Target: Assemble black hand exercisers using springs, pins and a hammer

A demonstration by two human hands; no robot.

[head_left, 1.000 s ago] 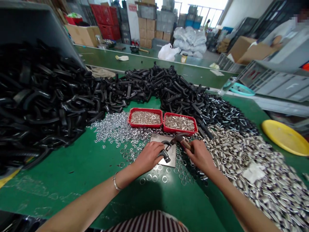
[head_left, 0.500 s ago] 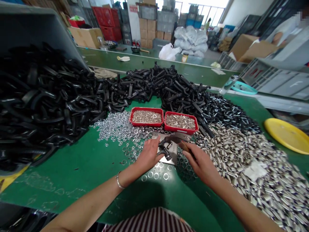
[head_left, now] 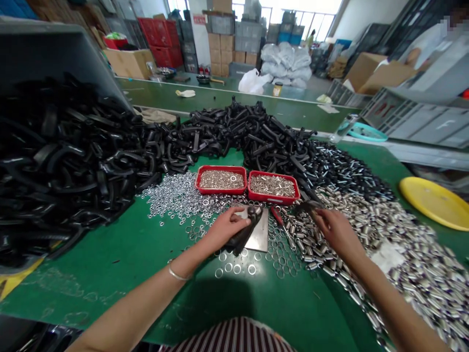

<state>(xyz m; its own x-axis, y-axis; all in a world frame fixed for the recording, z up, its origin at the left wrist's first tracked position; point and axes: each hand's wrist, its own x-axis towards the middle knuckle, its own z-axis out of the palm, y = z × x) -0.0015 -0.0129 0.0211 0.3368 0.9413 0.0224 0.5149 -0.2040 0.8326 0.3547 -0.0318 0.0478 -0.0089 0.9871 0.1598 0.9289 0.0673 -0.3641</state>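
Observation:
My left hand point(head_left: 230, 227) is closed on a black part point(head_left: 242, 238), which is tilted over the left side of a metal plate point(head_left: 258, 234). Farther right, my right hand point(head_left: 335, 229) grips the handle of a hammer point(head_left: 309, 206) above the edge of the silver cylinders point(head_left: 351, 210). A red-handled screwdriver point(head_left: 279, 217) lies between the plate and the cylinders. Thin metal rings point(head_left: 237, 269) are spread around the plate. Behind it stand two red trays, the left one point(head_left: 221, 191) and the right one point(head_left: 274, 199), both filled with small metal pieces.
Black parts point(head_left: 73, 156) are heaped at the left and across the back. Small nuts point(head_left: 176, 195) lie left of centre. A yellow lid point(head_left: 434, 203) is at the right, near grey crates point(head_left: 425, 117). A person point(head_left: 427, 44) is at the far right.
The hammer has moved right with my right hand, away from the plate, uncovering the screwdriver. My left hand has turned the black part and shifted it slightly to the left.

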